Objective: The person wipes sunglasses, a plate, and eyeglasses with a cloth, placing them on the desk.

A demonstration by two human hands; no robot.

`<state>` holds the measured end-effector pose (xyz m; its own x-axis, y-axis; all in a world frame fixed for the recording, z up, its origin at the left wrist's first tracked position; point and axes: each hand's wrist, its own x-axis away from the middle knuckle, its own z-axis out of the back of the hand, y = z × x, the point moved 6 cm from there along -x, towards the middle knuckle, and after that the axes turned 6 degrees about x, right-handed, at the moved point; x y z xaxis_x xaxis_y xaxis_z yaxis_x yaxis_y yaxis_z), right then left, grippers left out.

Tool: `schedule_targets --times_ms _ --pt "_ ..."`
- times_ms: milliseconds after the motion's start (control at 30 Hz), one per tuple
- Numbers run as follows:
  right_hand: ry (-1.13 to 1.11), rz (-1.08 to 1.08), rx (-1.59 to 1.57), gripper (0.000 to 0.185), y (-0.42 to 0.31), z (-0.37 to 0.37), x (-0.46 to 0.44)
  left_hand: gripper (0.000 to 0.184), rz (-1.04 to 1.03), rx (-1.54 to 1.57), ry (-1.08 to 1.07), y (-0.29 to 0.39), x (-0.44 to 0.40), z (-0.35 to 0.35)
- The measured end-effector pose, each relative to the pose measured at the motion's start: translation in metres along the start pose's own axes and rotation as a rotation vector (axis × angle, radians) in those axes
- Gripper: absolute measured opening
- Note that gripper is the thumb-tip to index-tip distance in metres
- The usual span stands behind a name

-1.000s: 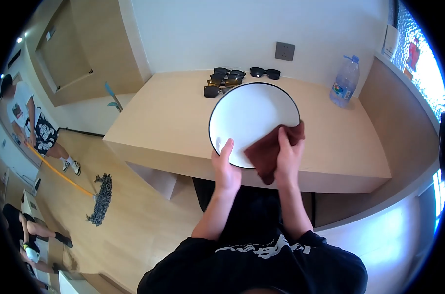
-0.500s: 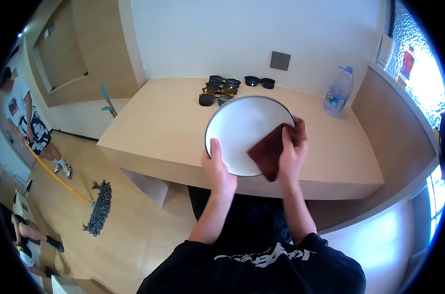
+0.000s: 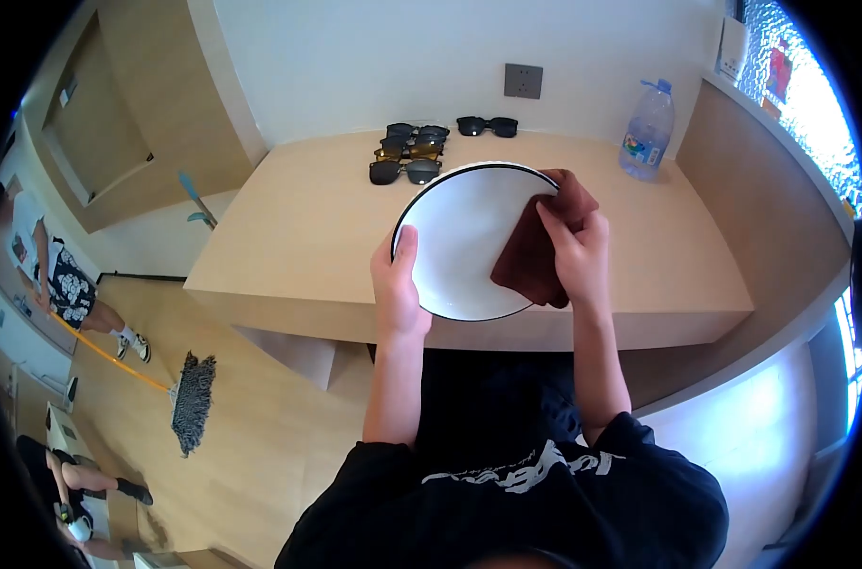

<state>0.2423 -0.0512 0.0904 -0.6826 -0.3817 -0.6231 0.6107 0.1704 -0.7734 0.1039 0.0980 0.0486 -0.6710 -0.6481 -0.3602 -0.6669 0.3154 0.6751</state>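
Observation:
A white plate with a dark rim is held up, tilted, over the front part of the desk. My left hand grips its left edge, thumb on the inner face and fingers behind. In my right hand is a dark brown cloth, pressed against the right side of the plate and folded over its rim. The fingers behind the cloth and plate are hidden.
On the wooden desk lie several sunglasses and a clear plastic bottle. A curved partition borders the right. At left, a person holds a mop; another person sits lower down.
My left hand has moved up along the plate's left edge. My right hand and the cloth have shifted up the right side. The mop head has turned slightly as the view shifted.

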Motion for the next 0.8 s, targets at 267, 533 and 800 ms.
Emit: schedule_targets --times_ms 267,533,800 --pt "0.370 -0.190 -0.331 0.027 0.035 -0.043 0.046 0.051 -0.214 0.422 0.443 -0.051 0.019 0.007" --pt "0.202 -0.128 -0.326 0.026 0.022 -0.018 0.016 0.049 -0.143 0.183 0.025 -0.022 0.012 0.013" --pt "0.052 -0.060 -0.128 0.024 0.004 -0.002 -0.001 0.044 -0.033 -0.026 0.077 -0.007 -0.005 -0.005"
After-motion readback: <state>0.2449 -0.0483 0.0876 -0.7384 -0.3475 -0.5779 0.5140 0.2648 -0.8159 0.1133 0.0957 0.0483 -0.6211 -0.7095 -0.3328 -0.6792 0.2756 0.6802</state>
